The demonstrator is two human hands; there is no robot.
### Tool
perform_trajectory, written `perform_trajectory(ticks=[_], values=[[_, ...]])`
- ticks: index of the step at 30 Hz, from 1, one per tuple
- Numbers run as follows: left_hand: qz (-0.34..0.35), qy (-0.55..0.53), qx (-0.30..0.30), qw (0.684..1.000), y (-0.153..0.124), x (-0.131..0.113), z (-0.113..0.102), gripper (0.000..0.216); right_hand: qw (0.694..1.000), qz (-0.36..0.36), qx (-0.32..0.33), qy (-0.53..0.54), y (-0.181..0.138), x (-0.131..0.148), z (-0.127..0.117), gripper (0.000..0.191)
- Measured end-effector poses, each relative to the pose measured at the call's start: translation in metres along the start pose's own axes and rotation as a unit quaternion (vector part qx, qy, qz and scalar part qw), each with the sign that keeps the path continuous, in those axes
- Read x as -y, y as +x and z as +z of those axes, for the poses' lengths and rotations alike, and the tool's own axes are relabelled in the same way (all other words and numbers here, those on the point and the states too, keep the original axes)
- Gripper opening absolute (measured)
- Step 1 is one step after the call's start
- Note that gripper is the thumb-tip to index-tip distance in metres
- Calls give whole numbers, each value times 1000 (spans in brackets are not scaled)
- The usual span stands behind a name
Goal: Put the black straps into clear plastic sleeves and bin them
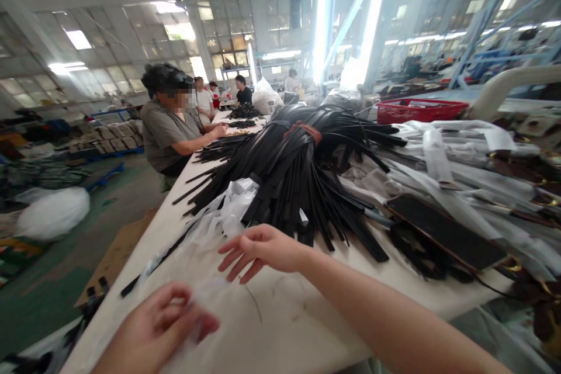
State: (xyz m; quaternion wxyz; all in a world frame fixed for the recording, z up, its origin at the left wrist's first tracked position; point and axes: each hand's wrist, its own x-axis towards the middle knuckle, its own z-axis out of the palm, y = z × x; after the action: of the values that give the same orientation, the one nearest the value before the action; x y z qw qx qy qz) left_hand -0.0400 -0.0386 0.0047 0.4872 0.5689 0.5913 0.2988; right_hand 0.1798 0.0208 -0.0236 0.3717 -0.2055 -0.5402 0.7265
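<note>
My left hand (pixel 160 327) is low at the front of the table, smeared by motion, its thumb and fingers curled together. A thin, see-through plastic strip (pixel 209 291) shows at its fingers and stretches toward my other hand. Just above the tabletop, my right hand (pixel 260 250) has its fingers stretched and apart, with nothing visibly gripped. Beyond it lies a large bundle of black straps (pixel 284 187), tied with a brown band (pixel 304 130). Crumpled whitish plastic wrap (pixel 230 204) rests against the bundle's near left side. One black strap (pixel 153 266) runs from there toward the left table edge.
On the right, straps in white wrapping (pixel 438 158) are heaped beside a dark flat phone-like object (pixel 447 231). A red basket (pixel 421 111) stands behind them. Along the left edge of the pale table (pixel 302 327), a co-worker (pixel 169 128) works; other people are farther back.
</note>
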Motion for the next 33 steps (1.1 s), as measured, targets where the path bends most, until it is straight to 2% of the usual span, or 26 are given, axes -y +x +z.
perform_trajectory(ticks=[3, 5, 7, 9, 11, 13, 16, 18, 21, 23, 25, 27, 33], values=[[55, -69, 67, 994, 47, -29, 41, 40, 982, -67, -163, -66, 3, 5, -15, 48], [97, -101, 62, 988, 74, -42, 63, 41, 955, -101, -262, -94, 6, 5, -26, 44], [116, -114, 48, 986, 91, -45, 75, 38, 945, -118, -300, -60, 9, 6, -33, 50], [117, -110, 27, 987, 97, -39, 76, 35, 949, -128, -289, 4, 10, 5, -36, 59], [115, -118, 6, 986, 97, -29, 71, 34, 954, -135, -265, 33, 10, 4, -35, 56], [113, -127, 3, 986, 95, -22, 64, 33, 954, -130, -270, -7, 11, 2, -32, 46], [126, -80, 25, 989, 95, -20, 55, 30, 938, -101, -316, -102, 12, -1, -29, 32], [159, -41, 7, 986, 98, -21, 52, 33, 928, -87, -337, -137, 12, -3, -27, 31], [208, -45, -28, 977, 101, -22, 51, 41, 926, -80, -326, -174, 11, -5, -24, 28], [196, -71, 7, 978, 102, -23, 49, 41, 926, -85, -315, -191, 11, -7, -22, 27], [151, -81, 65, 983, 102, -24, 47, 37, 923, -91, -315, -200, 11, -8, -20, 27], [118, -81, 98, 985, 102, -24, 45, 36, 920, -91, -324, -199, 11, -8, -19, 30], [181, -43, 31, 982, 102, -21, 45, 39, 946, -18, -276, -167, 12, -10, -12, 42]])
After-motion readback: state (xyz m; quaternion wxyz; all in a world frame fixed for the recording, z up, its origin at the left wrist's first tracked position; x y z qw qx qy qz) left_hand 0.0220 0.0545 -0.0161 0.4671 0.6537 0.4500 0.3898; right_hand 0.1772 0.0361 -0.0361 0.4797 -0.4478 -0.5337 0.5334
